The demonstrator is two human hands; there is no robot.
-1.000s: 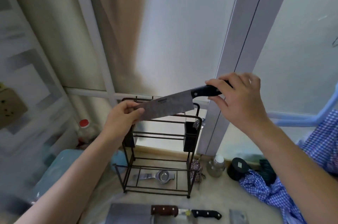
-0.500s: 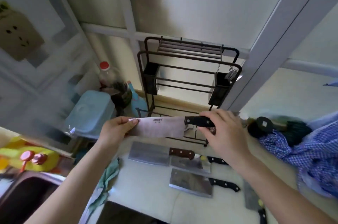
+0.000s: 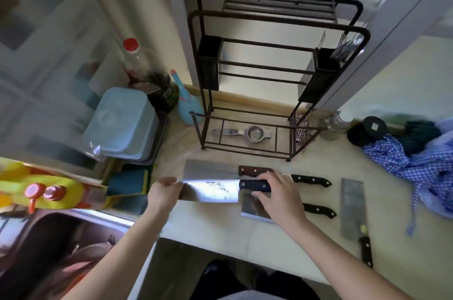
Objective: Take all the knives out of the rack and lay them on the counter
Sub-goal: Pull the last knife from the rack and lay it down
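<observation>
Two hands hold one cleaver [image 3: 210, 190] level above the counter [image 3: 306, 245]: the left hand [image 3: 163, 192] pinches the blade's far end, the right hand [image 3: 277, 198] grips its black handle. Beneath and beside it lie more knives: a wood-handled cleaver [image 3: 208, 172], two black-handled knives [image 3: 311, 181] partly hidden by the right hand, and another cleaver [image 3: 353, 211] further right. Behind them stands the black rack [image 3: 277, 71], no knives visible in its slots.
</observation>
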